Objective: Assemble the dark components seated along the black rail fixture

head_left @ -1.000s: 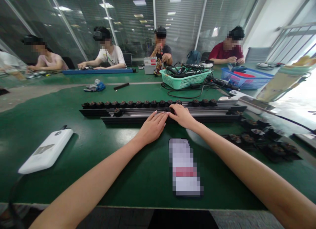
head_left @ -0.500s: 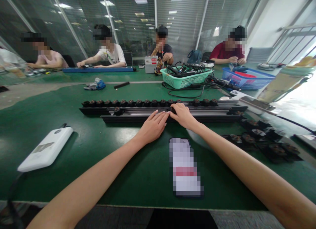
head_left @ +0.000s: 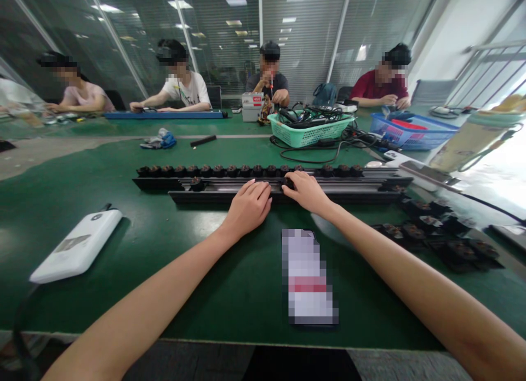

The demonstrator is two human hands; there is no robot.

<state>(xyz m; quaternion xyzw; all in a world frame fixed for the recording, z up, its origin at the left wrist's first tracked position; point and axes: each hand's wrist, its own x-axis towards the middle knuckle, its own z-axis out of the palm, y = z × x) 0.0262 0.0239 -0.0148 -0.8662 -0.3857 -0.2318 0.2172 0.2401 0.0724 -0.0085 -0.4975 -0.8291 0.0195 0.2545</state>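
A long black channel [head_left: 213,197] with a metallic inside lies across the table in front of me. One black socket-like module [head_left: 196,184] sits near its left end. My right hand [head_left: 307,192] is closed around another small black module [head_left: 287,183] at the channel, its thumb and fingers covering most of it. Resting on the channel's near wall just to the left, my left hand [head_left: 249,205] has its fingers stretched out and holds nothing. Behind runs a second black channel [head_left: 158,185], lined with a row of several similar round modules [head_left: 245,171].
A phone [head_left: 309,277] lies below my hands, a white power bank [head_left: 78,247] at left. Loose black modules [head_left: 460,244] are grouped at right. Farther back stand a green basket [head_left: 310,134] of cables and a blue basket [head_left: 427,138]. Several people work across the table.
My left hand has shifted slightly left, away from my right hand and the module. The right hand stays at nearly the same spot on the module.
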